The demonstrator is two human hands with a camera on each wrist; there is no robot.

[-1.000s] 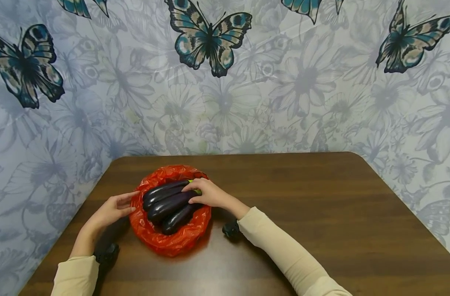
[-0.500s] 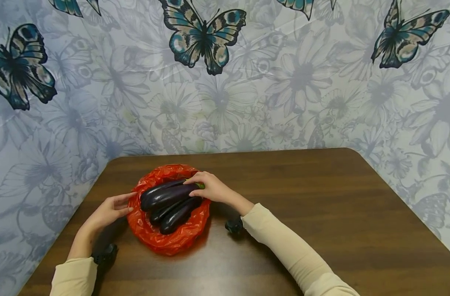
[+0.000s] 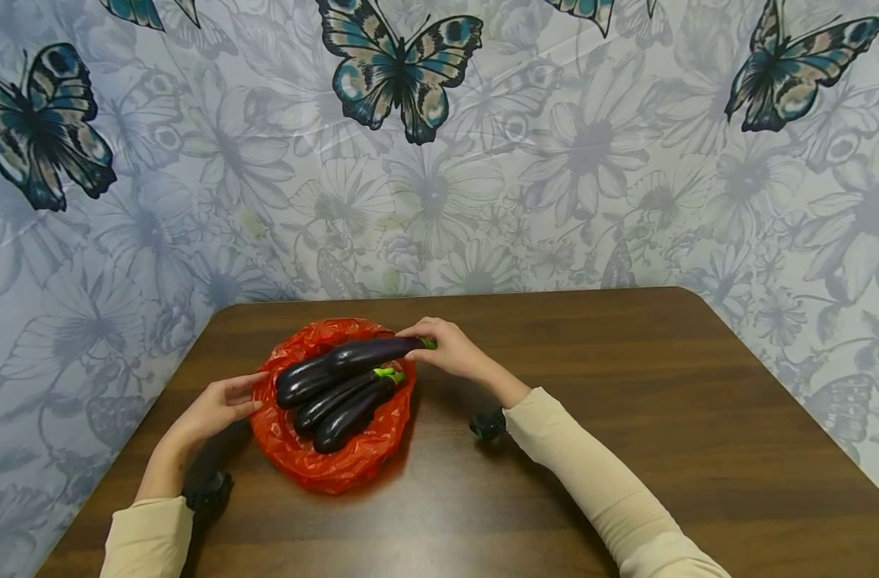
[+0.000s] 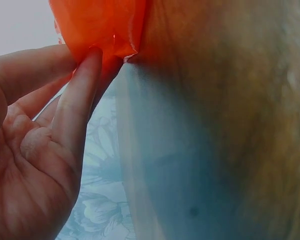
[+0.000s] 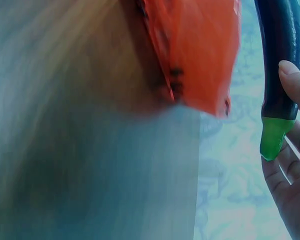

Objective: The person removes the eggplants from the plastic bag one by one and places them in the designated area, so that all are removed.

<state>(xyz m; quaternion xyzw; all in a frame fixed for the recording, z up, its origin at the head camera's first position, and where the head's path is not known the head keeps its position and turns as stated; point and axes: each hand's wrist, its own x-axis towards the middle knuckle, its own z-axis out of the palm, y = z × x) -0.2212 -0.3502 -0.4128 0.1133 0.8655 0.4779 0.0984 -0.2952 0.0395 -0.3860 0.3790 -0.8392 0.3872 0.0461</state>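
Note:
A red plastic bag (image 3: 331,479) with its rim rolled down stands on the table, left of the middle. Several dark purple eggplants (image 3: 352,413) with green stems lie inside it. My right hand (image 3: 446,347) pinches one eggplant (image 3: 370,353) near its green stem end. That end is lifted past the bag's far right rim, while the blunt end still lies over the others. The right wrist view shows the thumb on the skin of the held eggplant (image 5: 282,45). On the bag's left side, my left hand (image 3: 225,408) grips the red plastic (image 4: 102,25) between thumb and fingers.
The brown wooden table (image 3: 591,385) extends to the right of the bag. Behind it hangs a pale floral cloth (image 3: 439,209) printed with butterflies. A black wrist camera (image 3: 488,425) sits under the right wrist, another black camera (image 3: 209,494) at the left.
My right hand has moved right and slightly away, drawing one eggplant's stem end up over the bag's rim. My left hand stays at the bag's left side.

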